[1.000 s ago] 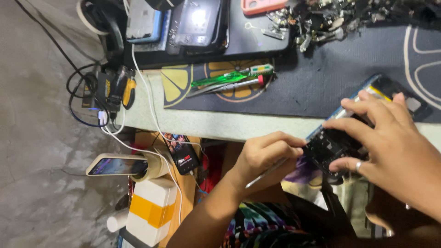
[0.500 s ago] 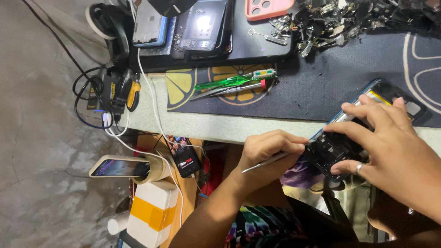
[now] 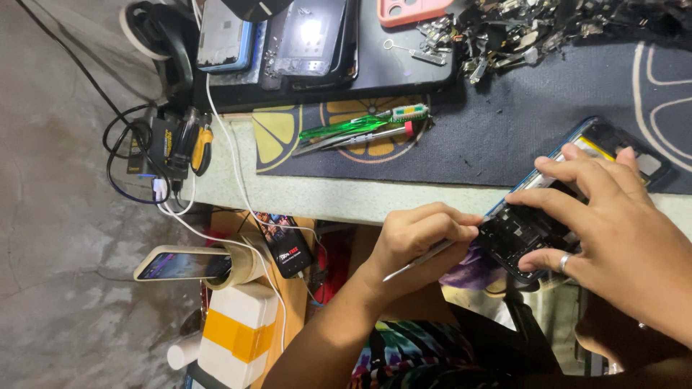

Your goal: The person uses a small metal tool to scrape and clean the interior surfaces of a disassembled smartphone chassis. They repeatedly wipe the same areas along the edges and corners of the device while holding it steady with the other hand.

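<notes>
Left hand [image 3: 418, 241] clenched around a thin metal tool [image 3: 425, 258], held like a pen, tip pointing at the near corner of an opened phone [image 3: 537, 216]. Right hand [image 3: 613, 223] spread over the phone from above, fingers pressing it down, thumb under its near edge; a ring shows on one finger. The phone juts over the table edge [image 3: 339, 198], just right of the left hand and touching the tool tip, as far as can be told.

Progress, judged: back cover is already off, dark circuit board exposed. Board and inner parts appear still seated, so the lifting-out work inside looks mostly ahead. Hard to tell which part the tip engages; fingers hide it.

Beyond the left hand: green and red pens [image 3: 360, 130] on a dark mat [image 3: 504, 122]. Farther out, a heap of small metal parts [image 3: 519, 29] and stacked phones [image 3: 288, 36]. Below the left wrist: white cable [image 3: 231, 158], another phone on a tape roll [image 3: 184, 264].
</notes>
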